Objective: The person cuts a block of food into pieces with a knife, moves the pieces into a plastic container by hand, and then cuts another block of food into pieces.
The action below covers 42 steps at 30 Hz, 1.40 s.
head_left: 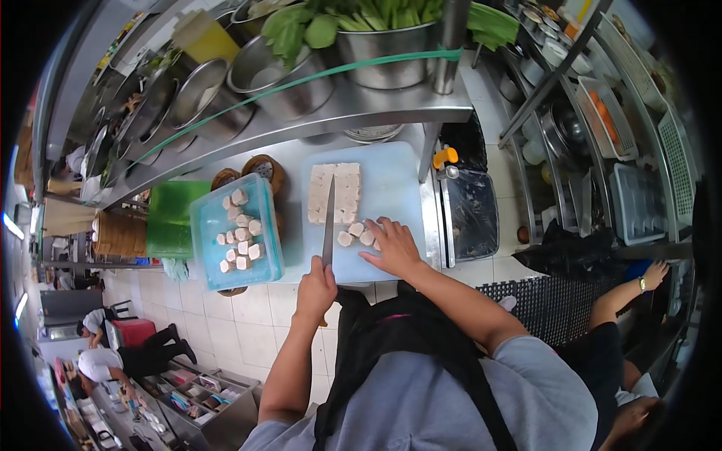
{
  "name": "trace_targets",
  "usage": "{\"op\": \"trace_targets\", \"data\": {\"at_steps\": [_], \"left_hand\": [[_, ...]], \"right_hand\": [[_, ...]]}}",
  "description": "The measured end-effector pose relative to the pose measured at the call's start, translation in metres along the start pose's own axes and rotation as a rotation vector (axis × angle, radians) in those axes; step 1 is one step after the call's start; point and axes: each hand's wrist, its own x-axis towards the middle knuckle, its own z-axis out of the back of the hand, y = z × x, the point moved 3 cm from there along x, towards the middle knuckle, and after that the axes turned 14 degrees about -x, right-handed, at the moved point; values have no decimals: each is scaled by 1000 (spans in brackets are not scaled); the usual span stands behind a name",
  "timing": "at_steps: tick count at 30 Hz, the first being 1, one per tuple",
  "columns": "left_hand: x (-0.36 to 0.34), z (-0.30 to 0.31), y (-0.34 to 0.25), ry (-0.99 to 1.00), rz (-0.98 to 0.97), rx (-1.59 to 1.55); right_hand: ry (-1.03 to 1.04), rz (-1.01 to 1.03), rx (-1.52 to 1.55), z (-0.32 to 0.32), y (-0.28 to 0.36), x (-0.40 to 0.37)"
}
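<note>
My left hand [314,292] is wrapped round the handle of a long kitchen knife [329,222], whose blade points away from me along a pale, speckled slab of food [346,194]. Cut lines divide the slab into squares on a whitish-blue cutting board [395,177]. Several cut cubes [346,238] lie at the slab's near end. My right hand [395,248] is open over them, fingers spread, with its fingertips at the cubes and partly covering some. Left of the board, more cubes [242,234] sit spaced out in a translucent blue plastic tray [269,263].
A green cutting board [177,218] and round bamboo steamers [265,167] are beside the tray. Overhead runs a steel shelf [301,135] with metal pots [387,56] and leafy greens [361,19]. A person's hand [653,274] shows at right; people work at far left.
</note>
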Motion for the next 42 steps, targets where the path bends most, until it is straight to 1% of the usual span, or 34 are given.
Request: {"op": "trace_targets", "data": {"at_steps": [1,2,4,5,7,9,12,14,15,17,18,20,22,24,25,26,27,29,31,32,33,34,36,37,39,40,42], "left_hand": [[-8,5,6,-10,9,17],[-17,8,13,-32,17,15],[-37,8,34,-28,23,-46],[-48,8,43,-31,51,-23],[-68,9,51,-29,91,-88],[-84,10,63,-40,131,-136],[-103,11,79,-38,125,-186],[-110,16,89,-39,67,-233],[-112,21,92,-19,88,-216],[-114,31,100,45,146,-209],[-113,35,104,47,118,-214],[-111,46,113,56,65,-198],[-108,58,120,95,60,-231],[-106,74,122,114,60,-254],[-104,84,123,143,14,-250],[-103,96,123,171,-32,-242],[-103,108,123,160,-39,-243],[-104,133,125,189,-26,-234],[-107,157,134,160,-14,-263],[-110,169,138,160,-6,-293],[-114,181,141,132,5,-373],[-116,189,150,115,10,-372],[-120,200,171,-8,-30,-516],[-120,207,176,-9,-35,-515],[-120,223,190,-83,94,-669],[-120,232,197,-85,87,-667],[-121,249,212,-133,150,-681]], "right_hand": [[63,-4,-57,-6,5,4],[61,19,-54,-10,8,8],[123,15,-147,-21,11,14],[124,56,-140,-24,14,16],[185,56,-184,-29,14,20],[195,94,-183,-32,15,22],[169,129,-213,-34,12,21],[176,131,-255,-32,9,18],[183,113,-281,-26,11,16],[32,81,-369,-17,19,7],[40,58,-397,-17,18,-1],[141,-28,-350,-22,17,-8],[111,-27,-394,-24,21,-8],[76,-88,-330,-36,15,0],[69,-84,-334,-36,15,2],[86,-122,-302,-33,12,3],[103,-155,-269,-29,8,4],[45,-230,-199,-27,-8,-7],[-13,-385,-92,-14,-8,-16],[0,-465,21,-8,0,-12],[-62,-391,43,-3,21,5],[-125,-324,64,2,40,20],[-199,-164,215,17,120,80],[-192,-65,184,24,163,112],[-170,113,172,24,241,172],[-158,171,160,13,272,199],[-129,266,110,-17,324,244]]}}
